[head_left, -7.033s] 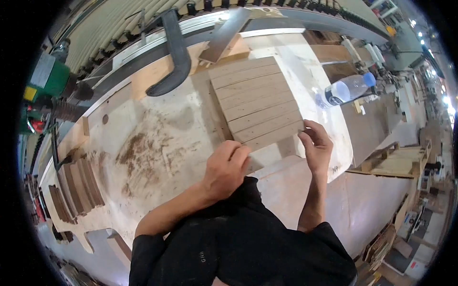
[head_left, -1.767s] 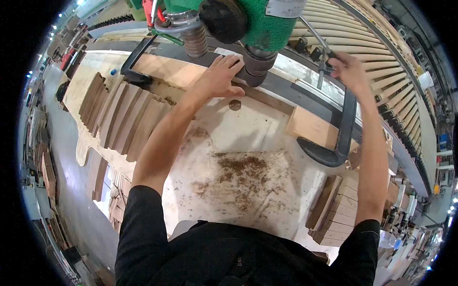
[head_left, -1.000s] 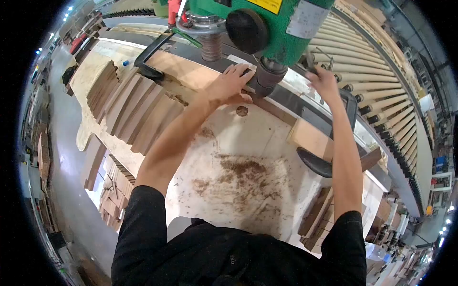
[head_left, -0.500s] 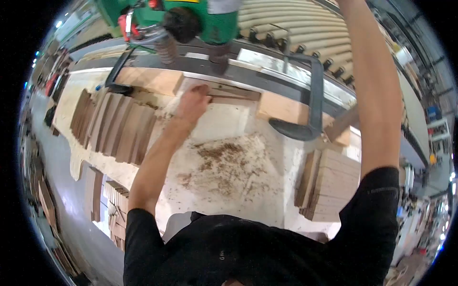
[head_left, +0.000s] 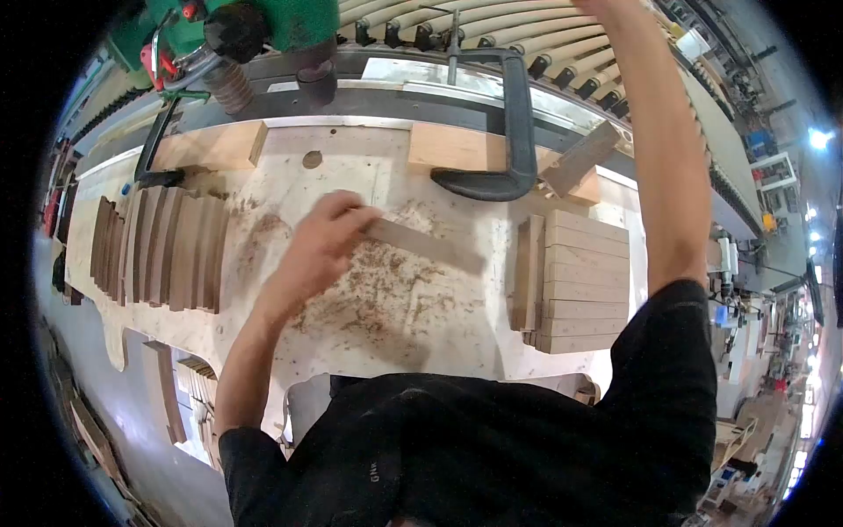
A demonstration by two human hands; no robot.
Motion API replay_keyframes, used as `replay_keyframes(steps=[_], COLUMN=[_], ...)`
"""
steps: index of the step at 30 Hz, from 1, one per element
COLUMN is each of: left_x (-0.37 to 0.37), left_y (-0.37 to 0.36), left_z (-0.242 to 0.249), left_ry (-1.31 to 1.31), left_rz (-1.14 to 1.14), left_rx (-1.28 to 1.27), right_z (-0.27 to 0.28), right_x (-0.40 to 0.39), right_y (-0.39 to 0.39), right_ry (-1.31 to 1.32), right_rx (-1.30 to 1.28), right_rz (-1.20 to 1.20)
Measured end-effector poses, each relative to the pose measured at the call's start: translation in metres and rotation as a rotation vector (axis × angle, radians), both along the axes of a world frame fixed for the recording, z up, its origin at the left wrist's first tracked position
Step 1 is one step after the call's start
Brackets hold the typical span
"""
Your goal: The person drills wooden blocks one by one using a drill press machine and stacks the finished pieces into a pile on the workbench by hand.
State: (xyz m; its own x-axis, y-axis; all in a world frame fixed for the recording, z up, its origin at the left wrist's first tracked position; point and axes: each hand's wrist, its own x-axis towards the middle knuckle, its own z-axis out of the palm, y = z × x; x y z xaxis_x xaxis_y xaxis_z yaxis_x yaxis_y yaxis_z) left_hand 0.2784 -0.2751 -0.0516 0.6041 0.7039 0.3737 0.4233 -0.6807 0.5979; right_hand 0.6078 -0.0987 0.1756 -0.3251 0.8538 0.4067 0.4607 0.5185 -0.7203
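My left hand [head_left: 327, 235] is closed on one end of a narrow wooden strip [head_left: 428, 245], holding it over the sawdust-strewn board [head_left: 351, 342]. The strip's free end points right and is a little blurred. Up at the top edge of the view is my right hand [head_left: 600, 7], mostly cut off, its fingers out of sight. Beyond the strip, two pale wood blocks, a left block [head_left: 211, 146] and a right block [head_left: 457, 147], lie along the back of the board with a gap between them.
A black clamp [head_left: 520, 132] grips the right block; another clamp [head_left: 156, 145] sits at the left block. Wooden pieces stand in a row [head_left: 176, 250] at left, and a stack of strips [head_left: 586, 281] lies at right. The green drilling machine [head_left: 303, 22] overhangs the back.
My left hand has drawn the strip out from between the two blocks, toward my body. The view has shifted, so the machine and clamps appear farther left and higher.
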Motion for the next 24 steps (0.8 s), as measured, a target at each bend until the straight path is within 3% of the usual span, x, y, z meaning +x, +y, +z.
replay_keyframes(steps=[2,4,7,12,19,24], left_x=[0.035,0.072,0.121,0.181,0.23,0.238], left_y=[0.004,0.011,0.025,0.041,0.055,0.047], left_z=[0.007,0.019,0.022,0.024,0.01,-0.005], left_ry=[-0.038,-0.025,0.072,0.162,0.172,0.132], left_rz=[-0.196,-0.364,-0.534,-0.762,-0.894,-0.782], left_rx=[0.102,0.174,0.209,0.29,0.415,0.314], right_z=[-0.02,-0.053,-0.091,-0.154,-0.213,-0.239], right_x=[0.016,0.045,0.058,0.04,-0.01,-0.023], right_y=[-0.09,-0.157,-0.264,-0.392,-0.438,-0.435], right_ry=[-0.121,-0.253,-0.069,-0.15,-0.527,-0.69], right_rx=[-0.11,-0.043,-0.198,-0.121,0.092,0.203], right_rz=[-0.068,-0.157,-0.333,-0.544,-0.696,-0.764])
